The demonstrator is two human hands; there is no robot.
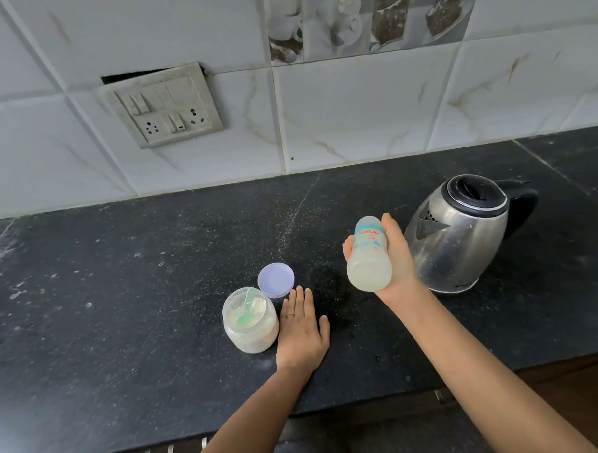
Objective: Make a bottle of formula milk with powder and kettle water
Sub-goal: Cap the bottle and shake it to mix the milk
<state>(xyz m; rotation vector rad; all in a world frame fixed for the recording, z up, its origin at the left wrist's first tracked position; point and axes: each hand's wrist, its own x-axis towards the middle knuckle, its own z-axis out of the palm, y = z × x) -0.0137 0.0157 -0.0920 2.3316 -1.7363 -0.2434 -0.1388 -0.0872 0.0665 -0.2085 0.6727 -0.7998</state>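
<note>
Right hand: the right hand [399, 260] is up above the counter, fingers and thumb wrapped round the bottle from behind.
Bottle: the feeding bottle [368, 262] is off the surface and tilted, base toward the camera and top toward the wall. There's cloudy white liquid in its lower part. Whether a teat or cap is on the far end, I cannot tell.
Left hand: the left hand [302, 330] lies palm down on the counter, fingers straight and close together, holding nothing, with a ring on one finger.
Powder jar: the open clear jar [252, 334] stands just left of that hand, with white powder inside and a green scoop [245, 311] resting in it.
Lid: the lilac lid [276, 280] lies on the counter behind the jar, just beyond the left fingertips.
Kettle: the steel kettle [462, 239] stands just right of the raised hand, black lid down, spout turned toward the bottle, handle on the far side. The hand overlaps it in view, and I cannot tell whether they touch.
Counter: the black stone counter [140, 301] is speckled with pale dust and marks.
Wall: pale tiles behind, with a switch and socket plate [165, 105] up left.
</note>
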